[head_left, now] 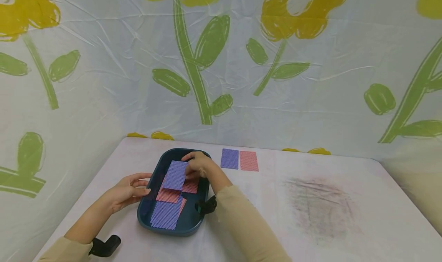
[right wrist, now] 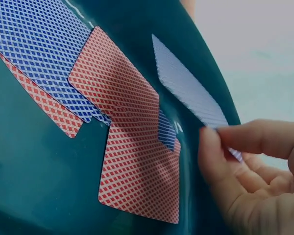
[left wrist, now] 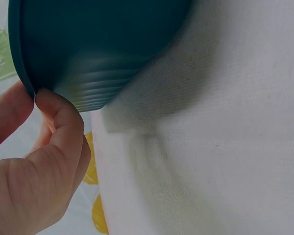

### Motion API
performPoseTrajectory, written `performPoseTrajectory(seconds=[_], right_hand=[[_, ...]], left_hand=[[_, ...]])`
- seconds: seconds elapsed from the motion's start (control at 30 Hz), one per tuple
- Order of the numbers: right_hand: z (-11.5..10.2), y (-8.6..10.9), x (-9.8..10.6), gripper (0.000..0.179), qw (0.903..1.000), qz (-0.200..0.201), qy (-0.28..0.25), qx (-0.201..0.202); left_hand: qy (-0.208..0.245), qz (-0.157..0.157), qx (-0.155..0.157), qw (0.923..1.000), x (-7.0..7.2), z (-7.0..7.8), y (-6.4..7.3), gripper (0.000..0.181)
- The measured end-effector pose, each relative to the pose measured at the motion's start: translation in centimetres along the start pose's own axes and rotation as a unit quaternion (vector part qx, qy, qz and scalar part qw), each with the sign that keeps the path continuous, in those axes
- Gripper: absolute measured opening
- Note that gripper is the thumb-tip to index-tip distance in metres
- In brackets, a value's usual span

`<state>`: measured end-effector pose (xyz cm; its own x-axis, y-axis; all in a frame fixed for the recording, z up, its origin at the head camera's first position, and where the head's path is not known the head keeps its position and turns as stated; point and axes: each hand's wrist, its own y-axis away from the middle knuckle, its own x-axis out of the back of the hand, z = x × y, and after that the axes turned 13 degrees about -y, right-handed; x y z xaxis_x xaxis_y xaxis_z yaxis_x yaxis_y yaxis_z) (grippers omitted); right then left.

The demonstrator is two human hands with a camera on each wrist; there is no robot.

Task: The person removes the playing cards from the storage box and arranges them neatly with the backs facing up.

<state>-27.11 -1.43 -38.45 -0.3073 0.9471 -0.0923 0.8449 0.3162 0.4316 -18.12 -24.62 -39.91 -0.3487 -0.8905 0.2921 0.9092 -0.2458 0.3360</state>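
A dark teal plastic tub (head_left: 188, 231) stands on the table with several playing cards in it, face down. My left hand (head_left: 128, 191) is at the tub's left side; in the left wrist view its thumb and fingers pinch the rim (left wrist: 14, 54). Over the tub, my right hand (head_left: 197, 165) pinches a blue-backed card (head_left: 175, 174) by one edge, tilted above the others. Below it lie two overlapping red-backed cards (right wrist: 139, 166), crossing a blue card beneath. Another blue-backed card (right wrist: 34, 41) lies at the tub's near end, partly covering a red one (right wrist: 54, 110).
Beyond the tub to the right, a blue-backed card (head_left: 230, 159) and a red-backed card (head_left: 249, 161) lie side by side on the white tabletop (head_left: 269, 216). A dark smudge (head_left: 321, 204) marks the cloth at right. A flower-printed curtain (head_left: 235, 62) hangs behind the table.
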Motion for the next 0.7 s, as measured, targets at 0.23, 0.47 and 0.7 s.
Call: performPoseTrajectory(seconds=[0.23,0.47,0.7], right_hand=[[-0.5,0.3,0.5,0.049,0.998,-0.031,-0.055,0.002],[-0.7,0.7,1.3,0.053,0.9959,-0.049,-0.076,0.004],[-1.2,1.0,2.3,0.052,0.9912,-0.058,-0.119,0.001]], left_hand=[[0.003,-0.003,-0.003,1.0,0.0,-0.1,0.0,0.065],[0.004,-0.004,-0.004,1.0,0.0,-0.1,0.0,0.064],[-0.002,-0.002,-0.001,1.0,-0.1,0.0,0.1,0.064]])
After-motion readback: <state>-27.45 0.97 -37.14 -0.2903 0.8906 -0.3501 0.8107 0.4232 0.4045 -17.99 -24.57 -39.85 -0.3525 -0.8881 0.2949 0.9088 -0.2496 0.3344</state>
